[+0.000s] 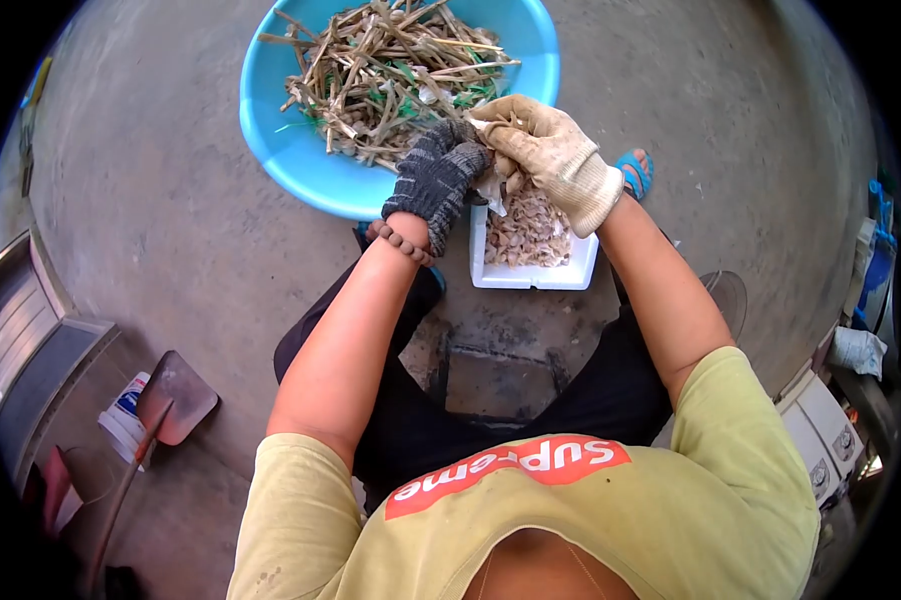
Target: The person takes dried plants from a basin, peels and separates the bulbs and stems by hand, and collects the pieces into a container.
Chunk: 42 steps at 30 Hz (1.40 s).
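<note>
My left hand (433, 180), in a dark grey knitted glove, and my right hand (548, 152), in a cream glove, meet at the near right rim of a blue basin (265, 130). Their fingers are closed around what looks like a garlic bulb (491, 188), mostly hidden, with thin whitish skin hanging down. Dry stalks (370, 85) with root ends and green bits fill the basin. Just below my hands, a white foam box (545, 277) holds many pale pieces like garlic cloves (528, 232).
Between my legs is a dark low frame (500, 355). A shovel (178, 398) leans by a white bucket (125, 425) on the left. White boxes (818, 435) and a bundled bag (856, 350) stand to the right on the concrete floor (160, 200).
</note>
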{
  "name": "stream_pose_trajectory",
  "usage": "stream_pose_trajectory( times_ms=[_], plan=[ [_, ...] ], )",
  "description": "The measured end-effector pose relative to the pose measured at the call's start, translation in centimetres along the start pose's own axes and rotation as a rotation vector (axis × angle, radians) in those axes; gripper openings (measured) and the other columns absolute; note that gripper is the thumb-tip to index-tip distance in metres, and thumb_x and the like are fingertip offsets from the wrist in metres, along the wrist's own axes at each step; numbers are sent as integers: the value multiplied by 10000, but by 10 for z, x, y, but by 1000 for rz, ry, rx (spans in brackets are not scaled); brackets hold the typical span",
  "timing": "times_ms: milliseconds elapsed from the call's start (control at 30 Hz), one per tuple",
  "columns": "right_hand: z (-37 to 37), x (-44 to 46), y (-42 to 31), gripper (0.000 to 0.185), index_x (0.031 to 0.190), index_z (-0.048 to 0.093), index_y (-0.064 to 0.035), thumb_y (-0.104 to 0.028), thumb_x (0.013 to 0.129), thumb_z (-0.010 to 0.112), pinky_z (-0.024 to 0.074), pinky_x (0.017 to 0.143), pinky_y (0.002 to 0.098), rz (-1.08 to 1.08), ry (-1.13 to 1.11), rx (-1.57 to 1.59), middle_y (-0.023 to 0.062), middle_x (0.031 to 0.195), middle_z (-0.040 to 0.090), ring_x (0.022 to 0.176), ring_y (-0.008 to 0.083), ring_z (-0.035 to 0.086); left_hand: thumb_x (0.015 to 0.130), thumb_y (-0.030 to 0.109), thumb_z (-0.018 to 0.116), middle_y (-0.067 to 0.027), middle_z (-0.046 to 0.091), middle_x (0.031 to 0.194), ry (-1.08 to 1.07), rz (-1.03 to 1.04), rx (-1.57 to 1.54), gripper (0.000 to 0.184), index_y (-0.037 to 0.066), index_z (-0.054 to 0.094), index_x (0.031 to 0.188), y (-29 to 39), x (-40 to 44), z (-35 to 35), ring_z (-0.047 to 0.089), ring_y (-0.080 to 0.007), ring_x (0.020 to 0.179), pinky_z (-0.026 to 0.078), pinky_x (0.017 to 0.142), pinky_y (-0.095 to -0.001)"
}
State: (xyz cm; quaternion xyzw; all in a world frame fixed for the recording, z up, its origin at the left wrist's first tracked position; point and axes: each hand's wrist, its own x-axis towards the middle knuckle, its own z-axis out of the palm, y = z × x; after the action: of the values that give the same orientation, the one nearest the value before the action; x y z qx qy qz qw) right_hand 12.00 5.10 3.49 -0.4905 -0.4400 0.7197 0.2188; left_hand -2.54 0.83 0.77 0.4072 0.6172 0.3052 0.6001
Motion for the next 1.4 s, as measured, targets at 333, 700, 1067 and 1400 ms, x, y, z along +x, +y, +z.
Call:
stream_pose_trajectory(
  times_ms=[333,700,1067,1400],
  plan=[
    [-53,-22,23,283,912,576,-28,-260,751,554,470,652,324,250,-461,-1053,120,814,613,729,232,596,654,352,692,-145,606,914,-458,129,828,445,59,577,968,-20,-7,52,571,-323,858,454,761,-376],
    [-84,-42,27,346,1073,512,-20,-225,796,490,416,831,371,198,-274,-1223,196,976,578,942,331,539,670,148,651,-143,609,890,-550,22,836,375,88,572,1032,-30,15,65,613,-260,753,505,652,-336],
    [-112,-54,19,324,1045,519,-30,-223,787,483,411,819,389,130,-94,-1093,193,982,572,929,341,538,697,116,615,-35,565,682,-369,-252,214,190,30,571,860,-2,34,63,526,-109,540,442,490,-236],
    [-104,-52,22,258,1009,541,-41,-220,838,464,435,790,370,-186,50,-978,145,962,586,928,315,543,728,79,629,-46,577,843,-403,-186,87,324,19,518,1027,17,33,64,552,-107,680,482,593,-239]
  ],
)
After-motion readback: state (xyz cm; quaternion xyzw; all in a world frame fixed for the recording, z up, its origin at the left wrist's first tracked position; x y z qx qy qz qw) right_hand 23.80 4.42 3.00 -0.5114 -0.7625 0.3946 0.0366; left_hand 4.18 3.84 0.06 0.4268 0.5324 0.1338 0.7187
